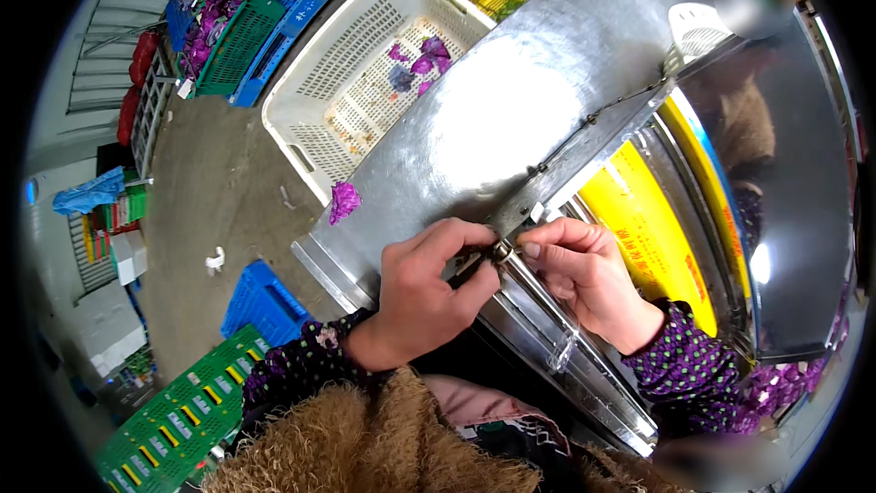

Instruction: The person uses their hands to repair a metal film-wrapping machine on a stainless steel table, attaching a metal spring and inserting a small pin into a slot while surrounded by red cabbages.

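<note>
— What worries you here?

— I'd say the small round metal fastener [501, 252] on the edge of the shiny steel machine cover [474, 128]. My left hand [422, 297] is curled tight around something there, fingertips pinched at the fastener; I can't tell whether that is a tool or only the fitting. If the grip slips off such a small, smooth part, it could drop to the grey concrete floor [219, 192] and roll toward the blue plastic crate [263, 303].

— And the other hand?

— My right hand [584, 278] comes in from the opposite side, thumb and forefinger narrowed onto the same fastener, the remaining fingers loosely bent over the steel rim. The two hands nearly touch, with the fastener between them.

— Anything else?

— The sheet edge looks thin; a knuckle sliding along it could get cut. A purple cabbage scrap [344, 200] lies on the cover near its edge, just beyond my left hand.
</note>
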Demonstrator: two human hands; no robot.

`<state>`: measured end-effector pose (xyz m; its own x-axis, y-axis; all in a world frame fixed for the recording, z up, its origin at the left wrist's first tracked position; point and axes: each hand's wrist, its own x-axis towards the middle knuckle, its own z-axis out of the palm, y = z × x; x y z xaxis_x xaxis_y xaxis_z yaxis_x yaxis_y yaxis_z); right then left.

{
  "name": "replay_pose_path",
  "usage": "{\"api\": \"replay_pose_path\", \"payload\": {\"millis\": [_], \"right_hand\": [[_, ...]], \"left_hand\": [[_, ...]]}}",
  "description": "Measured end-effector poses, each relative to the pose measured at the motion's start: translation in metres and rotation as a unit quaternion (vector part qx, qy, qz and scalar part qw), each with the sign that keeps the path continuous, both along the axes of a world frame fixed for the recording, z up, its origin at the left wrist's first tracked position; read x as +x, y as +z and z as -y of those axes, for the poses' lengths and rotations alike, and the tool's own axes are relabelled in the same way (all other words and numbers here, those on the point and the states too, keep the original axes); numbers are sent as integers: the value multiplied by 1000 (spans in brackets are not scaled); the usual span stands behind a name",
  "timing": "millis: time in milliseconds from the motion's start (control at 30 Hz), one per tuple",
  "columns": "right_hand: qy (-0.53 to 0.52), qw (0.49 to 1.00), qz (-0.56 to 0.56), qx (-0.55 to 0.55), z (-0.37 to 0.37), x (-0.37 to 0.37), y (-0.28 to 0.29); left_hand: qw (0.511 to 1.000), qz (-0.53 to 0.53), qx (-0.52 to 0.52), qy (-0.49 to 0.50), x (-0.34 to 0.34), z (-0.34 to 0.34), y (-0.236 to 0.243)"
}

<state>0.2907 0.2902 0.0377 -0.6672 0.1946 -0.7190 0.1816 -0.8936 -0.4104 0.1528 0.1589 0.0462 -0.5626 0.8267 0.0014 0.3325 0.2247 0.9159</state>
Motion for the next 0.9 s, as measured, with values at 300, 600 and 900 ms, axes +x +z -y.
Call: {"api": "replay_pose_path", "payload": {"millis": [300, 600, 900], "right_hand": [[22, 994, 4, 110, 5, 3, -3], [17, 975, -12, 223, 8, 4, 1], [25, 952, 18, 305, 9, 5, -12]], "left_hand": [[999, 17, 35, 36, 11, 11, -17], [994, -9, 96, 44, 17, 20, -12], [994, 4, 97, 48, 20, 22, -14]]}}
